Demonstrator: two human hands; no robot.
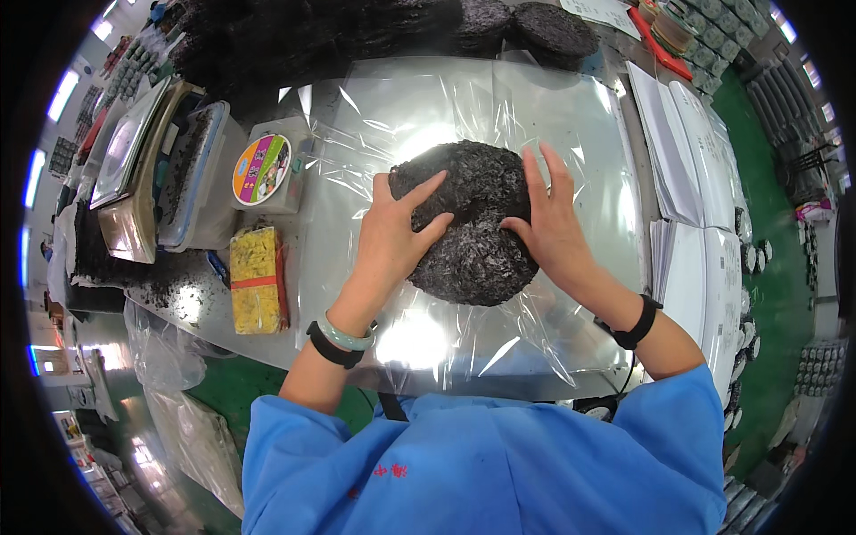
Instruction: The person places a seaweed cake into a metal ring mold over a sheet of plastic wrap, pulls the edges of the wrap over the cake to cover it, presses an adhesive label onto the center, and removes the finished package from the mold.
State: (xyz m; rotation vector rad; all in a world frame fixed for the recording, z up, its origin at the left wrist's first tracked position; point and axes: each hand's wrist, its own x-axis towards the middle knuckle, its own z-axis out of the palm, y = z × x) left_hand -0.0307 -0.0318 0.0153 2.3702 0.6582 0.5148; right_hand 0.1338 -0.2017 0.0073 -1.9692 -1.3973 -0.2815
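A round, dark cake of dried seaweed [471,261] lies on clear plastic film [354,267] in front of me. My left hand [401,227] rests on its left side, thumb and index finger spread over the top. At the right edge, my right hand [552,214] touches the cake with its thumb on the surface and the other fingers spread along the rim. The cake looks creased across the middle between my thumbs. Both hands seem to grip it by the edges. Under the film is a shiny flat surface.
To the left stand a yellow block with a red band [254,294], a clear tub with a round colourful label [262,169] and an open plastic box [200,180] with dark crumbs. More dark seaweed cakes [555,33] are piled at the back. Stacks of white printed bags [702,154] lie right.
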